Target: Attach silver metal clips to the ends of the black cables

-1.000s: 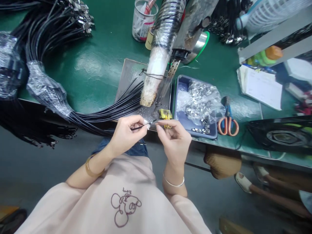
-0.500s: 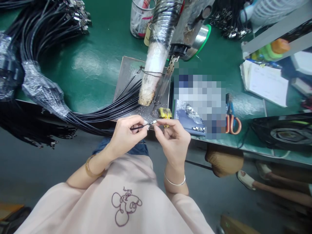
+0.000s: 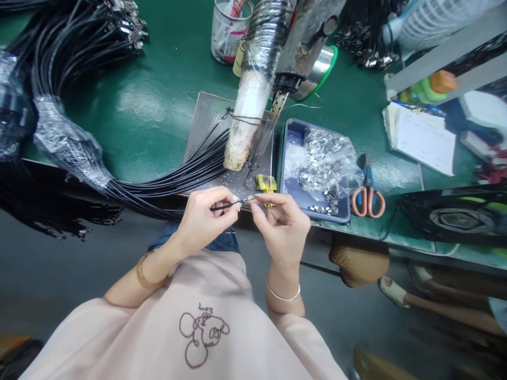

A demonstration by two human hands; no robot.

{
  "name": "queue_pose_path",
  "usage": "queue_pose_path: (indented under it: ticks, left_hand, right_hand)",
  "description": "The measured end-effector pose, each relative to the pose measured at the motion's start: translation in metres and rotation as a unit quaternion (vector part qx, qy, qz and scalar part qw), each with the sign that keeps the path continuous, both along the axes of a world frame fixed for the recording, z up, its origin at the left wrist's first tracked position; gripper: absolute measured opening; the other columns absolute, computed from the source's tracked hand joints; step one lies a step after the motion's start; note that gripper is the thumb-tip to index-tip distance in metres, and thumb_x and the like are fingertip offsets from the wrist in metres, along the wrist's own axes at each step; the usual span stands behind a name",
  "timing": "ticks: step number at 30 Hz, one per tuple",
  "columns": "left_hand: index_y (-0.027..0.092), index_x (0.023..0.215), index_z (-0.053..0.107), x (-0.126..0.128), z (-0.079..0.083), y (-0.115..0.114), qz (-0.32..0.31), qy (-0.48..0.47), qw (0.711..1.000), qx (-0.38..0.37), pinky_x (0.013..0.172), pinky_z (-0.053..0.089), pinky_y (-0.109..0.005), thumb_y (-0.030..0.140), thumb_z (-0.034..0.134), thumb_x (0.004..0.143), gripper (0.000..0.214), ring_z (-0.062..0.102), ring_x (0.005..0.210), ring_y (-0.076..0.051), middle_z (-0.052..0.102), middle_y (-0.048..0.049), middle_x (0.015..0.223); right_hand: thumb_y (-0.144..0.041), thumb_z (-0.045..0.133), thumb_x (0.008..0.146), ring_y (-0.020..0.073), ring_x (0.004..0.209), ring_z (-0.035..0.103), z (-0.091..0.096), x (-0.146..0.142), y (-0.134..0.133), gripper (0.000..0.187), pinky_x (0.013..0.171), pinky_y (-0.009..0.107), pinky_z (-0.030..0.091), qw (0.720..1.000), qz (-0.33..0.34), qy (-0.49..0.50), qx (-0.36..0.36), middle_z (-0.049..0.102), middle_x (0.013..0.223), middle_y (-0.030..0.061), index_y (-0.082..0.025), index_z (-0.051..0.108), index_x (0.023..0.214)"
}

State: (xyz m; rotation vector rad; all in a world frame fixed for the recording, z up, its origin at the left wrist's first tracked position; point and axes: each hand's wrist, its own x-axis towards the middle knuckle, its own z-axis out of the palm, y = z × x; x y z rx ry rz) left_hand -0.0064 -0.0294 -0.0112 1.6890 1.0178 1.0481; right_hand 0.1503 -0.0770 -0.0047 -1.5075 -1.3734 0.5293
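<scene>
My left hand (image 3: 208, 216) pinches a thin black cable (image 3: 224, 206) close to its end. At the tip of that cable sits a small metal connector (image 3: 249, 198), which my right hand (image 3: 282, 221) grips between thumb and forefinger. Just beyond my hands, a soldering iron tip (image 3: 259, 155) slants down over a grey plate (image 3: 206, 113). A bundle of black cables (image 3: 170, 179) runs from the left onto this plate, under a white wrapped tube (image 3: 247, 105). A yellow clip (image 3: 267, 186) stands by the plate's front edge.
Right of the plate lies a blue tray (image 3: 283, 174) with a plastic bag of metal connectors (image 3: 327, 161). Orange-handled pliers (image 3: 368, 198) rest beside it. A solder spool (image 3: 322, 71), a pen cup (image 3: 225, 31) and papers (image 3: 422, 137) are farther back. Plastic-wrapped cable bundles (image 3: 69, 140) lie left.
My view has shifted slightly, so things on the right sit a little farther left. Both hands keep nearly the same pose on the cable and connector.
</scene>
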Motion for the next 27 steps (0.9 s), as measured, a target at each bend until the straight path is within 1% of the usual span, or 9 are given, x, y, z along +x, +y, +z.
queue_pose_path:
  ticks: [7, 11, 14, 16, 18, 20, 22, 25, 27]
  left_hand:
    - [0.017, 0.066, 0.058, 0.0, 0.0, -0.001, -0.005, 0.01, 1.0, 0.005, 0.048, 0.032, -0.019, 0.011, 0.061, 0.08, 0.015, 0.04, 0.051, -0.007, 0.051, 0.0056, 0.058]
    - [0.017, 0.067, 0.058, -0.001, -0.001, -0.001, -0.009, 0.011, 1.0, 0.007, 0.05, 0.033, -0.02, 0.01, 0.06, 0.08, 0.015, 0.042, 0.052, -0.008, 0.053, 0.005, 0.059]
    - [0.017, 0.067, 0.06, -0.002, 0.0, -0.001, -0.033, 0.014, 0.999, 0.005, 0.051, 0.035, -0.02, 0.011, 0.061, 0.081, 0.015, 0.043, 0.053, -0.008, 0.054, 0.0047, 0.06]
    - [0.017, 0.068, 0.061, -0.004, 0.001, -0.001, -0.057, 0.012, 0.998, -0.018, 0.051, 0.035, -0.019, 0.013, 0.061, 0.082, 0.015, 0.042, 0.053, -0.007, 0.055, 0.0043, 0.061]
    - [0.016, 0.069, 0.062, -0.005, 0.002, -0.001, -0.078, 0.005, 0.996, -0.048, 0.049, 0.034, -0.019, 0.015, 0.06, 0.083, 0.015, 0.042, 0.052, -0.007, 0.055, 0.0042, 0.06]
    - [0.016, 0.07, 0.063, -0.008, 0.003, 0.0, -0.093, 0.0, 0.994, -0.056, 0.048, 0.034, -0.018, 0.016, 0.06, 0.085, 0.016, 0.043, 0.053, -0.008, 0.055, 0.0039, 0.059]
    - [0.016, 0.072, 0.066, -0.01, 0.003, 0.002, -0.103, 0.004, 0.994, -0.025, 0.049, 0.035, -0.019, 0.016, 0.061, 0.087, 0.015, 0.044, 0.053, -0.008, 0.057, 0.0033, 0.06]
    - [0.016, 0.079, 0.073, -0.012, 0.0, 0.002, -0.1, 0.013, 0.991, 0.088, 0.055, 0.042, -0.021, 0.013, 0.062, 0.089, 0.015, 0.05, 0.056, -0.01, 0.065, 0.0005, 0.064]
    - [0.016, 0.084, 0.075, -0.012, -0.004, 0.001, -0.087, 0.017, 0.985, 0.145, 0.062, 0.048, -0.023, 0.013, 0.06, 0.092, 0.018, 0.058, 0.061, -0.012, 0.07, -0.0027, 0.069]
  right_hand:
    - [-0.018, 0.068, 0.086, 0.0041, 0.042, 0.03, 0.0, 0.0, 0.0, 0.006, 0.042, 0.022, 0.027, 1.0, 0.007, -0.013, -0.01, 0.07, 0.072, -0.0045, -0.021, 0.071, 0.091]
    - [-0.018, 0.068, 0.086, 0.0046, 0.042, 0.03, -0.001, -0.001, -0.001, 0.008, 0.042, 0.022, 0.029, 0.999, 0.013, -0.047, -0.001, 0.068, 0.068, -0.0056, -0.022, 0.072, 0.093]
    - [-0.02, 0.068, 0.088, 0.0053, 0.042, 0.032, -0.003, -0.001, -0.002, 0.008, 0.044, 0.022, 0.034, 0.995, 0.014, -0.094, 0.012, 0.069, 0.069, -0.0049, -0.023, 0.073, 0.094]
    - [-0.024, 0.069, 0.09, 0.0064, 0.044, 0.037, -0.005, 0.002, -0.003, 0.007, 0.046, 0.023, 0.038, 0.993, 0.0, -0.114, 0.033, 0.07, 0.071, -0.0035, -0.024, 0.075, 0.093]
    - [-0.026, 0.069, 0.092, 0.0072, 0.045, 0.039, -0.004, 0.005, -0.003, 0.008, 0.047, 0.024, 0.039, 0.992, -0.016, -0.112, 0.06, 0.072, 0.075, -0.0022, -0.025, 0.075, 0.095]
    - [-0.027, 0.069, 0.092, 0.0075, 0.046, 0.039, -0.002, 0.008, -0.001, 0.009, 0.047, 0.025, 0.038, 0.992, -0.011, -0.105, 0.07, 0.074, 0.081, -0.0005, -0.025, 0.075, 0.097]
    - [-0.027, 0.068, 0.092, 0.008, 0.048, 0.041, 0.002, 0.011, 0.002, 0.009, 0.048, 0.025, 0.036, 0.993, 0.021, -0.103, 0.045, 0.072, 0.076, -0.0007, -0.022, 0.074, 0.088]
    - [-0.025, 0.063, 0.094, 0.0084, 0.048, 0.042, 0.007, 0.011, 0.006, 0.027, 0.048, 0.024, 0.034, 0.993, 0.074, -0.093, -0.013, 0.054, 0.057, -0.0049, -0.021, 0.061, 0.067]
    - [-0.024, 0.061, 0.094, 0.0074, 0.047, 0.038, 0.009, 0.009, 0.006, 0.033, 0.047, 0.023, 0.032, 0.992, 0.075, -0.101, -0.018, 0.046, 0.054, -0.0068, -0.021, 0.054, 0.062]
